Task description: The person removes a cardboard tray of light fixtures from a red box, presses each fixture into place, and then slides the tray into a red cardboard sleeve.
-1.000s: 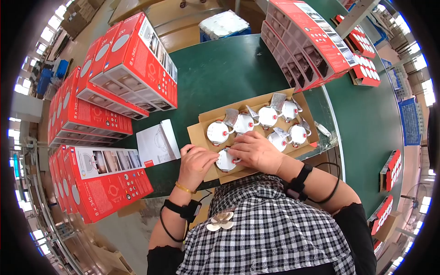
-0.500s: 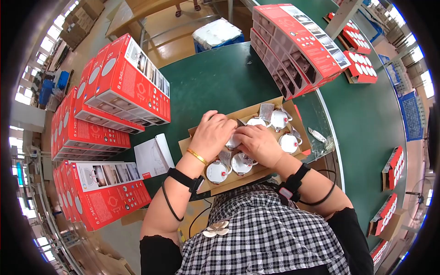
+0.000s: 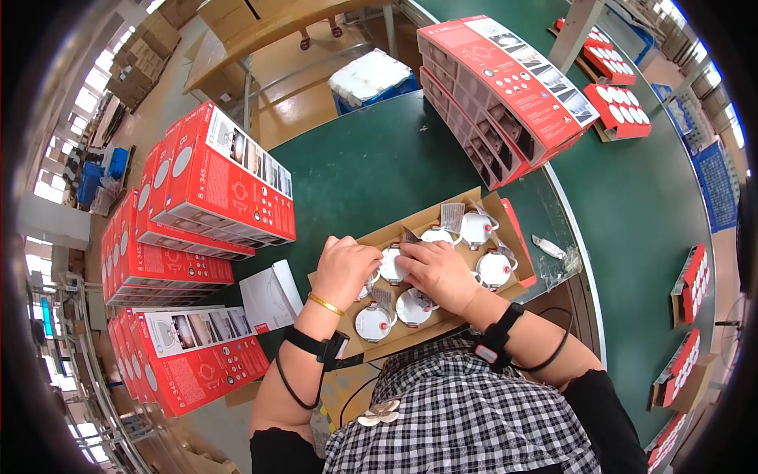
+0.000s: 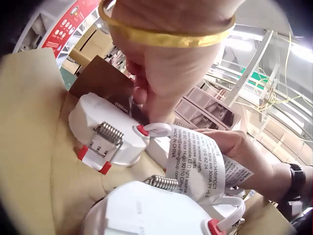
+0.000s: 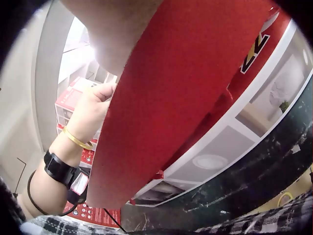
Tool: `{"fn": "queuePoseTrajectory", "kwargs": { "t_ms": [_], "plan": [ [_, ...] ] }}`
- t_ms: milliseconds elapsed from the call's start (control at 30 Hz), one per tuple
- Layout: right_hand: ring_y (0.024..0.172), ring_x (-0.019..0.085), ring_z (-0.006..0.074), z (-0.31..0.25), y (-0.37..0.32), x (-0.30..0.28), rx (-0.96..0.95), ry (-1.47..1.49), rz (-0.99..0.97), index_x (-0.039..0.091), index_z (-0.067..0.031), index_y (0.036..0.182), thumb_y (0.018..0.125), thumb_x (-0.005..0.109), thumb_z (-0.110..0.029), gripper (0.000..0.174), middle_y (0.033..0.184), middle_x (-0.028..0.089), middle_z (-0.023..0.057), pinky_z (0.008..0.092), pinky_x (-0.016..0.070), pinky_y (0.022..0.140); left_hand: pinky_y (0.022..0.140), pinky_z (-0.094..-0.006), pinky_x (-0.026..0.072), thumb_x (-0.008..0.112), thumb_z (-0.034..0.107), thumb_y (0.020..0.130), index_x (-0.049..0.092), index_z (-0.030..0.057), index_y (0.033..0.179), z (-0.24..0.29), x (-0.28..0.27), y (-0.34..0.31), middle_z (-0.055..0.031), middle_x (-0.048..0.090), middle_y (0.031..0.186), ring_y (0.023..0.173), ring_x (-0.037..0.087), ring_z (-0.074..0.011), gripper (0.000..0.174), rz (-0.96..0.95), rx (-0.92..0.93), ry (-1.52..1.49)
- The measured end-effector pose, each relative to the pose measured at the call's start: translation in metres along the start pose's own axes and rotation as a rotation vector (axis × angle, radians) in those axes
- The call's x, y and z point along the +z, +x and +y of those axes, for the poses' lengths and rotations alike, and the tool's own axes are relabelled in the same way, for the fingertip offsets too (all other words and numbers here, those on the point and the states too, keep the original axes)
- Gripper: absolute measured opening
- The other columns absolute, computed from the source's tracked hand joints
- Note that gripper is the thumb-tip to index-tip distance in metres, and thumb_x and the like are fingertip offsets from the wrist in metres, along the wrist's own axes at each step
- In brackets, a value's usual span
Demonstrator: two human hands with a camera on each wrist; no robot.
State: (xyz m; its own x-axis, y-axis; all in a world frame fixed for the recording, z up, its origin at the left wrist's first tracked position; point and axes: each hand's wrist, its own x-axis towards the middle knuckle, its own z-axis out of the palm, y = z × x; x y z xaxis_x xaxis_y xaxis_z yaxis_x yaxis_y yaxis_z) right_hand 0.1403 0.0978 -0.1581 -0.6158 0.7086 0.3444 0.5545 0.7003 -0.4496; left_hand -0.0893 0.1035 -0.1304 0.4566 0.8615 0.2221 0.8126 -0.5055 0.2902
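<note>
White round lamps with red clips and paper tags stand in an open cardboard box [image 3: 410,340]. Between the two hands is one lamp [image 3: 392,265] in the back row. My left hand [image 3: 346,270] [image 4: 168,73] has its fingers bent at that lamp's left edge, and my right hand [image 3: 442,275] grips its right side; the exact contact is partly hidden. In the left wrist view, a lamp [image 4: 105,129] with a spring clip lies beside the left hand. A red cardboard flap [image 5: 161,98] covers much of the right wrist view.
Red-and-white printed boxes [image 3: 225,178] are stacked at the left, with more [image 3: 513,95] at the back right. A folded leaflet [image 3: 268,296] lies left of the open box. Small red trays [image 3: 620,110] line the green table's right part. A small white packet [image 3: 548,246] lies nearby.
Both hands have gone from a front-row lamp to one in the back row. Since half a second ago, the left hand has drawn back slightly, uncovering that lamp. The head view has shifted.
</note>
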Motion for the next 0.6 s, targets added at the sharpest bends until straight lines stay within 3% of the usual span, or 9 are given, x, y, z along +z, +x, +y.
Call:
{"fn": "queuePoseTrajectory", "kwargs": {
  "t_ms": [233,300,433,600],
  "plan": [
    [0.111,0.064,0.0248,0.0017,-0.0019,0.0040,0.015,0.010,-0.006,0.066,-0.0116,0.113,0.080,0.077,-0.018,0.036,0.124,0.065,0.0057,0.0389,0.0470,0.095,0.075,-0.0362,0.0422,0.078,0.018,0.080,0.073,0.0137,0.083,-0.0044,0.0073,-0.0045,0.0017,0.072,0.078,0.077,0.063,-0.0189,0.007,0.047,0.039,-0.053],
    [0.109,0.063,0.0232,0.0009,-0.0007,0.0030,-0.007,0.005,0.025,0.066,-0.0084,0.108,0.082,0.071,-0.017,0.028,0.119,0.065,0.0067,0.0376,0.0460,0.093,0.074,-0.0363,0.0420,0.079,0.018,0.079,0.073,0.0133,0.084,-0.0049,0.0101,-0.0049,0.0017,0.071,0.077,0.077,0.063,-0.0186,0.008,0.087,0.034,-0.063],
    [0.109,0.063,0.0236,0.0007,-0.0010,0.0042,-0.014,-0.004,0.045,0.066,-0.0080,0.107,0.082,0.071,-0.016,0.027,0.119,0.065,0.0072,0.0378,0.0463,0.092,0.074,-0.0359,0.0420,0.079,0.017,0.079,0.073,0.0133,0.084,-0.0053,0.0092,-0.0045,0.0018,0.071,0.077,0.077,0.063,-0.0186,0.009,0.085,0.033,-0.062],
    [0.110,0.063,0.0260,0.0015,-0.0006,0.0004,-0.006,0.052,0.026,0.067,-0.0070,0.108,0.081,0.070,-0.015,0.028,0.119,0.065,0.0082,0.0388,0.0468,0.093,0.077,-0.0361,0.0420,0.077,0.016,0.081,0.073,0.0134,0.087,-0.0020,0.0026,-0.0041,0.0008,0.072,0.086,0.083,0.063,-0.0198,0.008,0.029,0.017,-0.042]
  ]
}}
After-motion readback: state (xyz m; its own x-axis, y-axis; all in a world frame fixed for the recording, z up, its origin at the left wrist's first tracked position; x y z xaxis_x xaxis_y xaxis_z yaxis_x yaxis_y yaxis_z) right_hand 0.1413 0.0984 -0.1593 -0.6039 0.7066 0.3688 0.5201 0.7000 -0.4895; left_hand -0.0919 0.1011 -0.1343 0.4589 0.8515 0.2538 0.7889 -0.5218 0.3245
